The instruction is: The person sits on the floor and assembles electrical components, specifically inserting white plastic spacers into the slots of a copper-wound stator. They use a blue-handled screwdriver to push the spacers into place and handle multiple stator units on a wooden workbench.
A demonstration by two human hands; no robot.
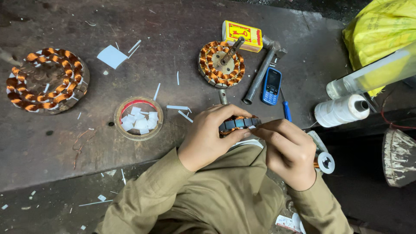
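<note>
Left hand (208,136) and right hand (288,149) close together at frame centre, both clamped on a small wound stator (239,123) held edge-on above the workbench (65,143). At 12 o'clock: second stator with shaft (222,64). At 9 o'clock: tape ring holding white paper slips (138,118). At 1 o'clock: blue phone (271,86).

Soft, even light falls from above on the desk (173,34), leaving only faint shadows beside the things on it. The lower right corner sinks into darkness. A yellow bag (381,30) at the upper right looks bright and slightly blurred; edges bend with wide-angle distortion, while the centre stays sharp
</note>
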